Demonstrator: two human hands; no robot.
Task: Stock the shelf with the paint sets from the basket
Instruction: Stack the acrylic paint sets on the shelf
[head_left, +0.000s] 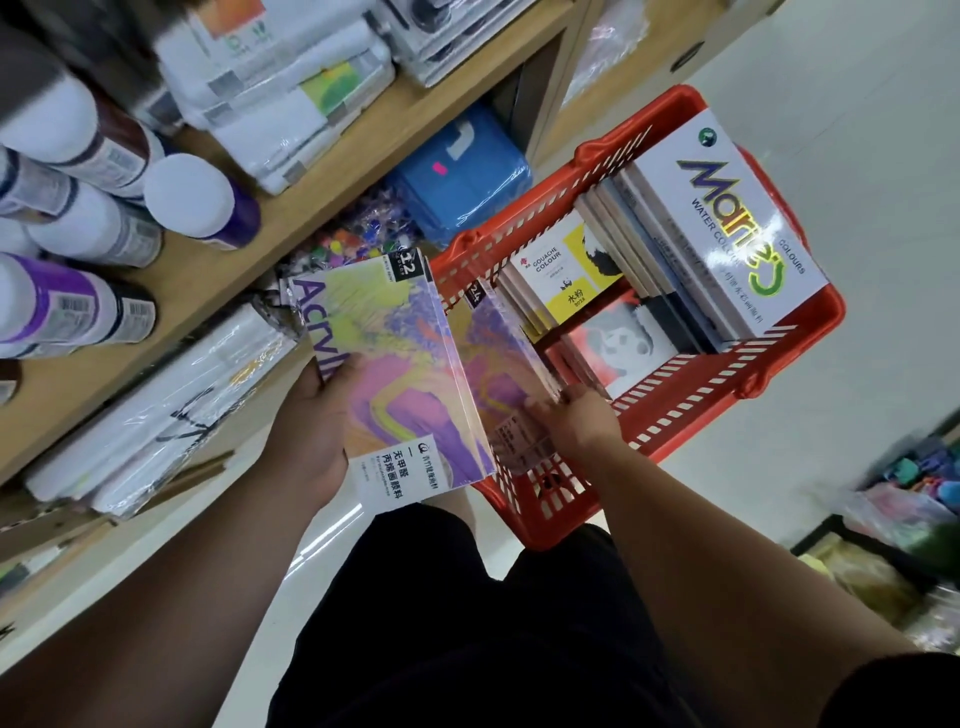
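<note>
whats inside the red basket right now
In the red basket: a white Marie's water colour box on upright boxes, a yellow gouache colour set, and a purple set under the right hand. Lower layers are covered.

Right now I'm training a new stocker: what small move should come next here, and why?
Probably lift the 24-colour set clear of the red basket: the right hand already grips its lower edge, and the left hand holds the 12-colour set.
</note>
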